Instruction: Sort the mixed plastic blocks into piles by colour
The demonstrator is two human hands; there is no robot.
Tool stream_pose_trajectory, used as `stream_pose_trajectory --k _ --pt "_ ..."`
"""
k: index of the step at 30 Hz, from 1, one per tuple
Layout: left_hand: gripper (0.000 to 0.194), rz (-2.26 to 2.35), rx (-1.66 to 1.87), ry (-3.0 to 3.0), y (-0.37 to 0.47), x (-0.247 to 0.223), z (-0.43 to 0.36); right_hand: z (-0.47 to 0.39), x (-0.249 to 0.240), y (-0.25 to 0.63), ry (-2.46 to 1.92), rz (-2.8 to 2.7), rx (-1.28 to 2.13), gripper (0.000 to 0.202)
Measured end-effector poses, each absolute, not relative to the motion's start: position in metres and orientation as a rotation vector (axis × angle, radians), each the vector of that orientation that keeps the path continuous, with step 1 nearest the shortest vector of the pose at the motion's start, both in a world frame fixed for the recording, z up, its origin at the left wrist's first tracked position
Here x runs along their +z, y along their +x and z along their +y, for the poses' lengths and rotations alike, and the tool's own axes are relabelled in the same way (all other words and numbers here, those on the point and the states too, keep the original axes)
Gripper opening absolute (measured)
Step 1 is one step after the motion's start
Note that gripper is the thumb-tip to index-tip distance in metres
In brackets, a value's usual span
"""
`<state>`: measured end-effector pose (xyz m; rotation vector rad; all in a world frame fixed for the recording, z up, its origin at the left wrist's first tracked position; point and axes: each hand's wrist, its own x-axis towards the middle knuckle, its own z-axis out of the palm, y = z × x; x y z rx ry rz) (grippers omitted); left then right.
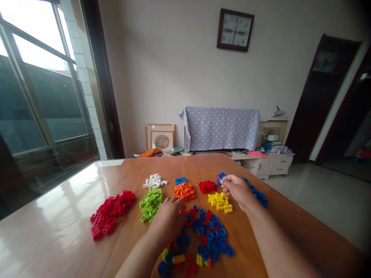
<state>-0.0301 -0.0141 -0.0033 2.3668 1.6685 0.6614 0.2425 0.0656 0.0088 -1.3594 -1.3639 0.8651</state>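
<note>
My right hand point(236, 189) is raised over the far right of the table, between the yellow bricks point(219, 202) and the blue bricks point(257, 195). Its thumb and forefinger pinch a small red toy brick point(218, 177). My left hand point(171, 216) rests at the left edge of a mixed pile of blue round pieces point(214, 235) and loose bricks, close to the lime-green bricks point(151, 202). Its fingers curl down, with a bit of red at the fingertips; what they grip, if anything, is hidden. Small red bricks point(208, 187) lie left of the right hand.
Sorted heaps lie about the wooden table point(127, 247): large red bricks point(111, 214), white bricks point(155, 181), orange bricks point(184, 191) and a few blue bricks point(181, 180). Behind stands a low white cabinet point(263, 168) with a cloth-draped object point(222, 129).
</note>
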Motion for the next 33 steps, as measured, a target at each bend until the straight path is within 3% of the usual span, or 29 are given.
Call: stream_pose_trajectory --k 9,25,33 --pt "0.018 1.687 0.64 2.363 -0.033 -0.003 -0.012 0.099 0.019 0.249 -1.413 -1.348 0.845 0.021" --pt "0.014 1.694 0.636 2.343 -0.031 -0.009 -0.011 0.137 -0.066 0.296 -1.541 -1.53 0.774 0.016" --pt "0.018 1.696 0.578 2.326 -0.027 -0.002 -0.011 0.153 -0.075 0.3 -1.489 -1.7 0.812 0.018"
